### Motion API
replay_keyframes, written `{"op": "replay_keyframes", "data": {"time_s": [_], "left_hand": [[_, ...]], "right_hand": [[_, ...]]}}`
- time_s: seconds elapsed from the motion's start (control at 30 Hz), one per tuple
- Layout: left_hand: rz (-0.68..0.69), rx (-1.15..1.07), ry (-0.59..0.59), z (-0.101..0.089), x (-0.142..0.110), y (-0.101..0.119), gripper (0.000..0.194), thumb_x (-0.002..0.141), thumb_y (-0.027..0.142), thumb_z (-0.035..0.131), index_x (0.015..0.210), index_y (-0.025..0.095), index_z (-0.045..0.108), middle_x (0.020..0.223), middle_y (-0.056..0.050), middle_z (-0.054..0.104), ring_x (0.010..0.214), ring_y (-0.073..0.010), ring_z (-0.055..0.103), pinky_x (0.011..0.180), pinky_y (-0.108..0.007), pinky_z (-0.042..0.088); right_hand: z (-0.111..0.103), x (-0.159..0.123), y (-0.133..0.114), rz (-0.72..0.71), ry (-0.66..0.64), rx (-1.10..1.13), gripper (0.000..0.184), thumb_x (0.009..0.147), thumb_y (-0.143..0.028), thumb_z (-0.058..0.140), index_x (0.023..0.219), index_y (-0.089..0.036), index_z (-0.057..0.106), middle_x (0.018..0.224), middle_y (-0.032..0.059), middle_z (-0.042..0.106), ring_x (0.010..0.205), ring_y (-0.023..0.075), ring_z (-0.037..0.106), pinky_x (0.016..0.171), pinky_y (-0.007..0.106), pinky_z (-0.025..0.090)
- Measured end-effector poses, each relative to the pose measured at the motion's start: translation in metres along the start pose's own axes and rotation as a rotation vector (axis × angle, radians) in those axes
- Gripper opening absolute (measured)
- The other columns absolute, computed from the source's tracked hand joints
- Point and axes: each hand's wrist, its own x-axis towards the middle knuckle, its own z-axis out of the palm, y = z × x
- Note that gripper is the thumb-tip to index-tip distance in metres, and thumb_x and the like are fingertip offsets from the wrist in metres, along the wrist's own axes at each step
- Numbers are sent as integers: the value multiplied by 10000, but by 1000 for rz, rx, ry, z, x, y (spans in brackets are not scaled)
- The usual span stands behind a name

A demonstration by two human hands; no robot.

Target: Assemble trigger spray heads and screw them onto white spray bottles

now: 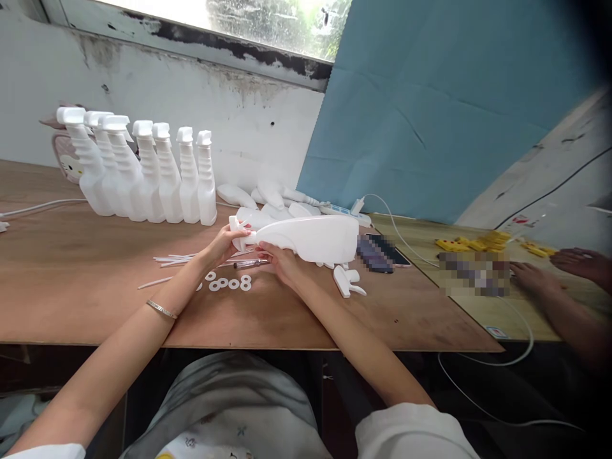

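Observation:
A white spray bottle (325, 239) lies sideways in the air over the table, its neck toward the left. My right hand (282, 260) is closed around the bottle near its neck. At the neck end, my left hand (228, 242) grips a white trigger sprayer head (234, 224). The head meets the neck, though my fingers partly hide the joint. Below my hands are several white ring washers (233, 284), thin white tubes (173, 261) and a pen-like tool (249, 263). Another trigger head (343, 282) lies on the table right of my right hand.
Several white spray bottles (169, 185) with heads on stand upright at the back left. More bottles (271, 194) lie piled behind my hands, near a power strip (342, 211). Phones (394, 250) lie to the right. Another person's hands (533, 280) are at the adjoining table with yellow items (492, 240).

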Motion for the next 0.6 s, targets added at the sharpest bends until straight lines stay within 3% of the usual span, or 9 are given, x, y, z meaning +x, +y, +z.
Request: {"op": "replay_keyframes", "data": {"time_s": [0.2,0.37,0.5,0.6], "left_hand": [[-71,187,139,-2,7,-5,267,624,268,674,799,114,544,728,-46,587,595,-159,573,521,-282,486],[-78,203,92,-7,5,-4,306,588,278,706,796,114,553,702,-31,567,577,-135,546,507,-241,447],[-19,108,1,-4,2,0,390,517,176,736,827,132,504,709,2,543,620,-120,548,577,-232,447],[-25,100,28,-2,3,-1,356,545,207,705,827,136,500,735,-3,553,635,-127,560,595,-253,464]], "right_hand": [[1,-2,1,11,17,-8,142,571,-283,733,664,-197,669,718,0,660,740,157,593,736,313,463],[3,-4,-2,17,17,-14,130,569,-271,734,656,-198,670,724,-3,658,738,153,589,720,302,456],[5,-6,-6,9,18,-11,141,564,-265,733,665,-193,667,721,-9,654,720,144,585,697,288,448],[6,-6,-6,9,32,9,123,570,-251,723,659,-188,668,700,-10,650,706,138,581,690,281,447]]}}
